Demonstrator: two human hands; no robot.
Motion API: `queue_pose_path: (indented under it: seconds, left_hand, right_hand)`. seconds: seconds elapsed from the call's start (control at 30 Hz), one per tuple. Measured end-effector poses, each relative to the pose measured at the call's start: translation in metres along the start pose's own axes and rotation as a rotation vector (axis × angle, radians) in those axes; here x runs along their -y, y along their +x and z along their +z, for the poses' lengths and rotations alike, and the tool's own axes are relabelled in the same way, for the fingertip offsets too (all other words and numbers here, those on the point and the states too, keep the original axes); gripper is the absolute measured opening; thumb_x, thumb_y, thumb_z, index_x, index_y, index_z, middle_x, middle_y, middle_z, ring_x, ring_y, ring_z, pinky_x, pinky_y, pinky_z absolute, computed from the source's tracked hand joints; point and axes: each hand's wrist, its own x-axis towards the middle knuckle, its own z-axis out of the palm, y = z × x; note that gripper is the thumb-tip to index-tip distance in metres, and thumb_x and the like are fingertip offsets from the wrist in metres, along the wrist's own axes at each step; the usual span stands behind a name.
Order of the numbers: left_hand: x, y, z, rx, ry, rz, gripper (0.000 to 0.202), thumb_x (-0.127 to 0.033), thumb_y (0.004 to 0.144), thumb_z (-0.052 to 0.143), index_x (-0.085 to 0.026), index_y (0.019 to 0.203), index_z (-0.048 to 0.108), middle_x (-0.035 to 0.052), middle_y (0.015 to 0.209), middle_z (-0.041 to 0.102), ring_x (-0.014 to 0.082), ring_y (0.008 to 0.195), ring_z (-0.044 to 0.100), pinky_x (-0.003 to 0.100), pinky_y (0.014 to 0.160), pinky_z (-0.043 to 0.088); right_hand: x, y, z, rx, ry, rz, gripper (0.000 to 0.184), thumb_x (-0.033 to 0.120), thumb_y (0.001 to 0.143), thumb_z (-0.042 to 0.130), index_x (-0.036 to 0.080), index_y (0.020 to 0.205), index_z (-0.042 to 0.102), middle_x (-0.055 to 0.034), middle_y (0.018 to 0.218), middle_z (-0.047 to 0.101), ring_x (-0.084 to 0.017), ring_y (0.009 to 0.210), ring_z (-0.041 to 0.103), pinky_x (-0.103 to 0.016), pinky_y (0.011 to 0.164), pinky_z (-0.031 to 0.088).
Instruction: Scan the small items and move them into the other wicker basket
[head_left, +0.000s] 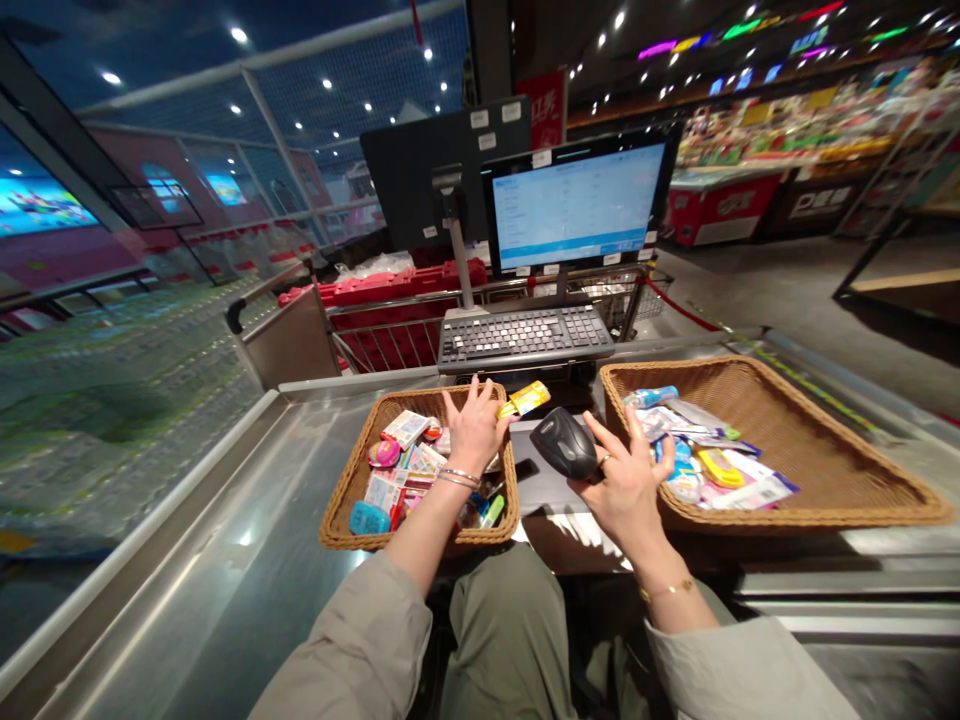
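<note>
- Pushed back at the bottom of the view: beige sleeves (345,640) on both forearms, above olive trousers (510,640).
- Spread open over the far half of the left wicker basket (412,395): the left hand (474,425), fingers well apart and clamped on nothing, two thin bracelets (459,478) at the wrist.
- Just beside that thumb, beyond the basket's far rim: a yellow packet (527,398) (contact too close to call).
- Held open in the same way at the middle of the counter: the right hand (626,480), fingers apart, a ring (604,461) on one of them.
- Right by those fingers, not gripped: a black handheld barcode scanner (564,443).
- Heaped inside the left basket: small retail packets (405,430) and a blue case (369,517).
- Heaped toward the near side of the right wicker basket (810,450): more packets (720,470).
- Past the far edge of the stainless checkout counter (225,480): a keyboard (525,335) and a lit monitor (574,205).
</note>
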Motion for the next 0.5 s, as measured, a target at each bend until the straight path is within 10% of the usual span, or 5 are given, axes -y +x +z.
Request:
queue_pose_path:
  seconds: [0.5]
  left_hand:
    - [-0.0054, 0.0035, 0.0008, -0.021, 0.009, 0.012, 0.017, -0.039, 0.097, 0.065, -0.025, 0.103, 0.074, 0.0117, 0.149, 0.059, 0.0373, 0.15, 0.041, 0.082, 0.119, 0.013]
  right_hand:
    - [0.0003, 0.0018, -0.0039, -0.015, -0.025, 0.014, 0.018, 0.022, 0.079, 0.06, 0.023, 0.092, 0.072, -0.0061, 0.137, 0.069, -0.039, 0.152, 0.035, -0.075, 0.118, 0.009]
